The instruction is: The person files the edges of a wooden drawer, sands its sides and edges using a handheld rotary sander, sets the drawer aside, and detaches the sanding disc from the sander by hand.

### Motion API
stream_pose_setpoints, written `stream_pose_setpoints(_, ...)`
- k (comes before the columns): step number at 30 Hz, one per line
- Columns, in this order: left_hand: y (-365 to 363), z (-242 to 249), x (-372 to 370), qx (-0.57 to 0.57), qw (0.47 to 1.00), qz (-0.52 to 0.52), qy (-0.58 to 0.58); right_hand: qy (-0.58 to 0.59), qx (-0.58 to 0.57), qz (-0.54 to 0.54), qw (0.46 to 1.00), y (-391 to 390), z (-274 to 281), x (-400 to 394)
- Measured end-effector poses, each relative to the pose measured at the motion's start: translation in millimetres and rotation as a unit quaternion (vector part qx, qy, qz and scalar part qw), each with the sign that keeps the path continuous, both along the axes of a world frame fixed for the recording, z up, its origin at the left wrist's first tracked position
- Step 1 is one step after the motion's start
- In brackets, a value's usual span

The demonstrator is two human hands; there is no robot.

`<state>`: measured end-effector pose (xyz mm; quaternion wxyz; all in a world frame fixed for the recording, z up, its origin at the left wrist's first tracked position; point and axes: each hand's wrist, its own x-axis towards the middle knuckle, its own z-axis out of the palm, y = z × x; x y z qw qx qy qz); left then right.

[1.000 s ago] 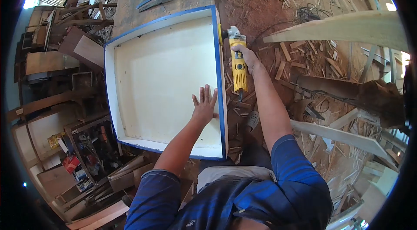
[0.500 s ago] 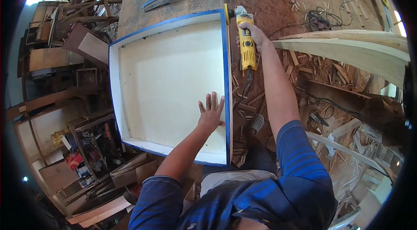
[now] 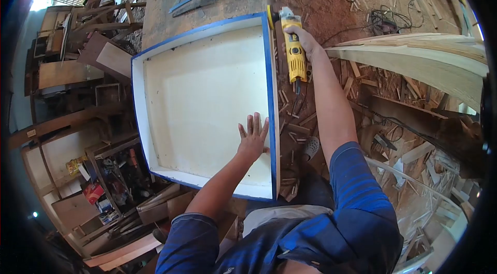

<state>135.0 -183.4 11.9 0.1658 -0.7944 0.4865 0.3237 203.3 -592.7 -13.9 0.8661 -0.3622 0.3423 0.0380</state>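
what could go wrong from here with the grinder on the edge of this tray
The disc of the yellow power tool sits by the blue rim and could scuff its paint. The right hand alone grips the tool, so a kick might twist it. The cord hangs near the scattered wood offcuts and could snag.

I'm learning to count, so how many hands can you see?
2: the left hand, fingers spread over the blue-rimmed box, and the right hand, holding the yellow tool.

No text, label or number is legible.
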Motion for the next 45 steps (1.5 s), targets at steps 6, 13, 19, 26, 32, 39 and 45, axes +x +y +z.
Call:
stream_pose_setpoints(6,-2,3,0,-0.002,1.0,-0.002,0.001,0.016,-0.02,0.001,1.0,5,11,-7)
stream_pose_setpoints(13,-3,3,0,0.008,1.0,-0.004,-0.002,0.014,-0.01,-0.006,1.0,3,4,-1)
stream_pose_setpoints(19,-5,5,1,0.016,1.0,-0.005,0.001,0.016,-0.01,-0.022,1.0,9,-11,-2)
stream_pose_setpoints(26,-5,5,-1,0.018,1.0,-0.017,-0.006,0.032,0.0,-0.017,0.999,22,-37,-12)
stream_pose_setpoints(32,-6,5,1,0.019,1.0,-0.01,0.0,0.049,0.009,-0.022,0.999,39,-37,-27)
stream_pose_setpoints(39,-9,7,1,0.039,0.999,-0.01,0.009,0.06,0.002,-0.031,0.998,66,-43,-55)
stream_pose_setpoints(45,-6,5,0,0.031,0.999,-0.015,0.003,0.051,0.012,-0.033,0.998,69,-45,-58)
